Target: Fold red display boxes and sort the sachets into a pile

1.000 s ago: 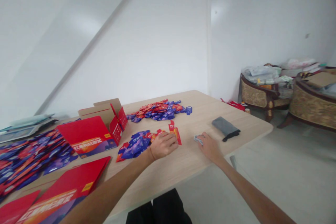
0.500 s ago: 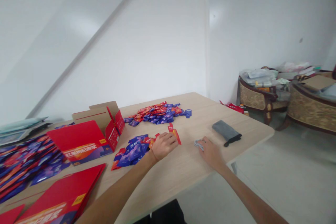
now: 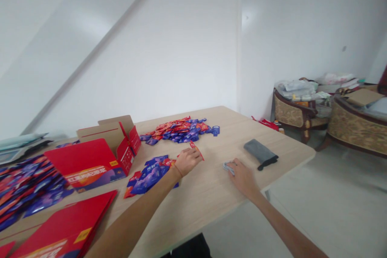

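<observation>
My left hand [image 3: 188,163] is closed on a red sachet [image 3: 197,151], whose upper end sticks out past the fingers. Beside that wrist lies a small heap of purple and red sachets [image 3: 149,177], partly covered by the forearm. My right hand [image 3: 242,175] rests on the table with its fingers curled around a small, light grey, crumpled thing [image 3: 229,168]; its kind is unclear. Just right of this hand lies a dark grey cloth pouch [image 3: 259,153] with a black end.
A larger sachet pile [image 3: 181,131] lies farther back on the wooden table [image 3: 211,205]. An open red carton [image 3: 90,165] stands left, with flattened red cartons [image 3: 69,225] in front and stacked sachets [image 3: 27,189] beside it. Loaded armchairs [image 3: 287,111] stand beyond the table's right edge.
My left hand has shifted slightly left with the red sachet, which now shows less beyond the fingers. My right hand stays nearly still. The view has moved a little.
</observation>
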{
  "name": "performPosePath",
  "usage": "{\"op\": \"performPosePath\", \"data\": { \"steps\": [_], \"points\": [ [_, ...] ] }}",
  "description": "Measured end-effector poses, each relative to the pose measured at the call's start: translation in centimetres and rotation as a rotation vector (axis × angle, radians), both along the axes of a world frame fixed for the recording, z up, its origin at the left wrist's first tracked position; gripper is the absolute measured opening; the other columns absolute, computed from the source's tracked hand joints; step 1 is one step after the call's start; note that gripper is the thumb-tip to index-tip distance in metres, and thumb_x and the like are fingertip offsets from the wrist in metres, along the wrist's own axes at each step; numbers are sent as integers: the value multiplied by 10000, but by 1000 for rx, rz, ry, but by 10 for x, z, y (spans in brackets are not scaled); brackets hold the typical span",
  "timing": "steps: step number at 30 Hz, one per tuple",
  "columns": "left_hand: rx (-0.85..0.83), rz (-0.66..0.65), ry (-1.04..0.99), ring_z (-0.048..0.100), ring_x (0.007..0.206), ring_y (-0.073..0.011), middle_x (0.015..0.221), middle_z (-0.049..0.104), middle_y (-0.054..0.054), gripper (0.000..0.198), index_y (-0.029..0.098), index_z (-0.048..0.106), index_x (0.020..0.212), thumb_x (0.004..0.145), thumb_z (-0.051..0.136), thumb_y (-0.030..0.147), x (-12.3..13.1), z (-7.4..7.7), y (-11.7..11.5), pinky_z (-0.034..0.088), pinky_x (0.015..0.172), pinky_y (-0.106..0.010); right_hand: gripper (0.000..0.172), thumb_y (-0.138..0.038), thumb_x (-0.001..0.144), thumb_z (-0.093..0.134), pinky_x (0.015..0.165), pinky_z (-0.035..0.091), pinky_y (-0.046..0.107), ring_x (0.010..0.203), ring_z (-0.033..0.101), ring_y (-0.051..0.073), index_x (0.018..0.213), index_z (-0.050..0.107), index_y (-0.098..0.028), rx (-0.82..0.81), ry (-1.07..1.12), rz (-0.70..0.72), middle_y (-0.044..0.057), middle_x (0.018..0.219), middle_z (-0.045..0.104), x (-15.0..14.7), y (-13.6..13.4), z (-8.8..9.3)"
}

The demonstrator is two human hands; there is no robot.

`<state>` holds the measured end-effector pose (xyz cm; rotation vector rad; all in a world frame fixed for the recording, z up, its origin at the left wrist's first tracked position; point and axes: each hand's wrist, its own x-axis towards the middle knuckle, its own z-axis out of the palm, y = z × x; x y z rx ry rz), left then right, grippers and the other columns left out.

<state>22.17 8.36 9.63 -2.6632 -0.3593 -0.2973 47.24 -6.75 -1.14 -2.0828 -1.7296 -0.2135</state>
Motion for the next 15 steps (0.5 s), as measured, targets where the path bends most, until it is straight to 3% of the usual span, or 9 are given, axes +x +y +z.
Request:
{"op": "performPosePath", "data": {
  "steps": [5,12,15],
  "points": [
    [-62,48,-154,626,974,-210,1037,717,-79,325,209,729,1009,1074,413,175,19,17,-1,449,825,-328,349,-248,974,484,858,481,287,1062,639,209,1253,692,-268,-8,-6,-18,81,1249,651,0,1,-1],
    [-87,-178,-154,601,1164,-206,1177,704,-88,414,242,714,1106,1121,301,270,70,37,-43,444,909,-331,339,-260,978,489,868,483,304,1061,641,219,1244,696,-285,5,-16,-16,82,1252,660,2,4,-7],
    [-193,-5,-158,613,1152,-209,1164,705,-89,351,240,719,1116,1106,370,263,71,30,-39,453,925,-317,339,-261,977,491,869,485,302,1072,638,221,1244,698,-283,-3,-23,-17,81,1255,662,2,3,-6]
  ]
}}
